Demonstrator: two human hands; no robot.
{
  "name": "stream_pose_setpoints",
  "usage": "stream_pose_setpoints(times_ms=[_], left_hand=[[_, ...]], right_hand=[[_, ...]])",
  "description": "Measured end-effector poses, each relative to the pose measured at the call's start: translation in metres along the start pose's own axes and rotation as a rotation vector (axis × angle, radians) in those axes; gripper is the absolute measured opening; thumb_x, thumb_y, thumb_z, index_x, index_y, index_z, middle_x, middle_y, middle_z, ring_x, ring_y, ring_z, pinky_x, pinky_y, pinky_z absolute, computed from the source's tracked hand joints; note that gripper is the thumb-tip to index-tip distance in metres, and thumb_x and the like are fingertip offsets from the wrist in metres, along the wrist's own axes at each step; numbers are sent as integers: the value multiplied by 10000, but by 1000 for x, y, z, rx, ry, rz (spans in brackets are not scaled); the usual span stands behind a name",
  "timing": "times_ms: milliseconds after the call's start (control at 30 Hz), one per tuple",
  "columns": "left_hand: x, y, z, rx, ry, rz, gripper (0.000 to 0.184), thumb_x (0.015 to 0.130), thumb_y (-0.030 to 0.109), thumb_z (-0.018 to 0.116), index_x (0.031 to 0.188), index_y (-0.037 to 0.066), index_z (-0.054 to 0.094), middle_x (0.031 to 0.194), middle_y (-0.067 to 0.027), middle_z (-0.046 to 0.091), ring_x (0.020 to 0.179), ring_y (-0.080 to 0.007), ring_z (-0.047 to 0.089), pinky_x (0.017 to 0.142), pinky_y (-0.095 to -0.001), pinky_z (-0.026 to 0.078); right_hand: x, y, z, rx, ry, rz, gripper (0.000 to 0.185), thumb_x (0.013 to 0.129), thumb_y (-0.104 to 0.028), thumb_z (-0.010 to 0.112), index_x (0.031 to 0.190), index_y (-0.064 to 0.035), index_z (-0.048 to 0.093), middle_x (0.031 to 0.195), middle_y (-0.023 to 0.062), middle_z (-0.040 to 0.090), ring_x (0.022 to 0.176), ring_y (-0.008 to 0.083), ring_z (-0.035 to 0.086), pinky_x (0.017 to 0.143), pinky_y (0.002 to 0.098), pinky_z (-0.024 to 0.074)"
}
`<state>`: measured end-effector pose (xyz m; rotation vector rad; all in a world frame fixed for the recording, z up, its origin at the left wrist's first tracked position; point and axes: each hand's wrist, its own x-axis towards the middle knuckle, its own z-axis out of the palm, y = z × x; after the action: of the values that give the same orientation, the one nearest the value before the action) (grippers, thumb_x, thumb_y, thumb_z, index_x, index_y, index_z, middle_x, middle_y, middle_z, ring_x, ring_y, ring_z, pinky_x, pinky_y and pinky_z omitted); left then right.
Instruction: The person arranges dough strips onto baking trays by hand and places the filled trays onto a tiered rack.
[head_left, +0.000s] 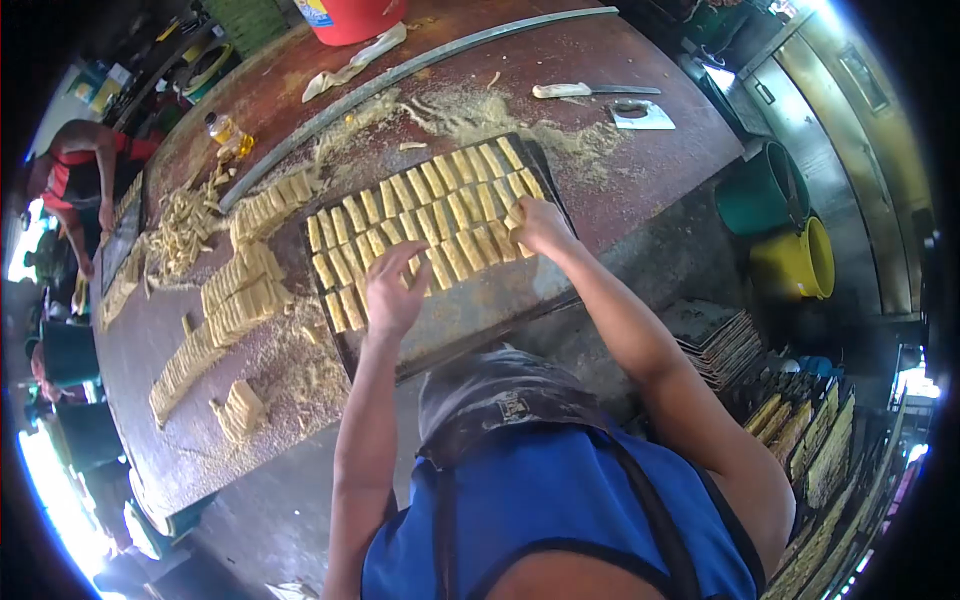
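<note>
A dark metal baking tray [470,318] lies in front of me, with rows of pale yellow dough sticks [405,193] set side by side on it. My right hand [545,230] is at the tray's right end, its fingers closed on a dough stick in the middle rows; the fingertips partly hide it. Over the lower left rows is my left hand [395,288], thumb and fingers apart, with nothing visible between them. Left of the tray, more cut dough sticks [240,300] stand in stacked rows on the floured table [640,190].
A long metal bar [420,62] crosses the table behind the tray. A knife [590,90] and a dough scraper [642,116] lie at the back right. Dough scraps [180,230] and an oil bottle [225,130] are left. Another person [85,165] works at the far left. Buckets [805,260] stand right.
</note>
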<state>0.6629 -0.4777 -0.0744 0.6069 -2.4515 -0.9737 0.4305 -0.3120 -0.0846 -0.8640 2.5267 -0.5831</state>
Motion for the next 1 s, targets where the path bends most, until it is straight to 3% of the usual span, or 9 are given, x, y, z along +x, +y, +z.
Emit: stream_pose_setpoints(times_ms=[33,267,333,467,533,633,800,867,1000], left_hand=[[11,9,9,-3,-21,59,256,886,185,728,1127,102,706,1202,-91,696,1158,-236,630,1062,-466,459],[47,23,63,-79,-166,257,248,863,228,728,1086,120,715,1155,-72,710,1142,-231,637,1035,-439,446],[48,23,70,-133,-176,255,238,840,190,728,1065,112,714,1130,-73,712,1128,-255,638,1022,-442,429],[50,28,80,-37,-234,199,331,803,250,757,1101,121,697,1132,-67,687,1139,-263,609,1058,-460,364],[51,33,92,3,-235,226,377,779,281,778,1111,122,692,1153,-72,672,1150,-266,595,1059,-465,353],[53,38,105,79,-256,277,458,735,334,815,1121,125,686,1186,-80,645,1170,-272,571,1051,-467,345],[55,44,109,206,-242,302,532,679,365,851,1127,131,684,1167,-69,628,1166,-266,561,1036,-465,344],[50,45,114,227,-231,289,558,668,370,858,1142,136,678,1170,-64,621,1166,-268,556,1047,-471,335],[51,59,121,262,-197,258,604,652,364,866,1176,145,661,1162,-56,610,1155,-267,552,1048,-477,336]], right_hand=[[0,1,1,-26,18,3,523,703,-222,766,1149,7,615,1011,258,688,985,437,651,862,498,522],[-12,-6,-7,-22,94,62,494,763,-300,777,1133,-13,620,1047,246,689,1012,428,654,871,497,524],[-6,8,-1,-21,119,67,477,784,-292,793,1134,-14,626,1032,224,700,987,393,676,852,465,533],[1,30,-4,440,15,216,444,758,-158,816,1138,-3,645,971,160,715,899,270,704,782,381,540],[-1,31,-4,234,91,189,442,747,-163,820,1120,3,650,974,161,719,883,271,706,773,377,541],[3,32,0,284,54,102,478,748,-225,814,1138,-6,643,1024,217,712,988,376,686,848,415,539],[13,42,-7,331,23,78,457,734,-218,806,1084,15,629,976,216,709,959,379,687,832,418,543],[14,46,-22,348,-32,62,425,738,-134,794,1094,17,616,969,159,719,932,266,699,820,379,530],[26,59,-13,249,-88,-118,375,743,-102,749,1063,20,596,971,224,693,951,369,690,812,411,532]])
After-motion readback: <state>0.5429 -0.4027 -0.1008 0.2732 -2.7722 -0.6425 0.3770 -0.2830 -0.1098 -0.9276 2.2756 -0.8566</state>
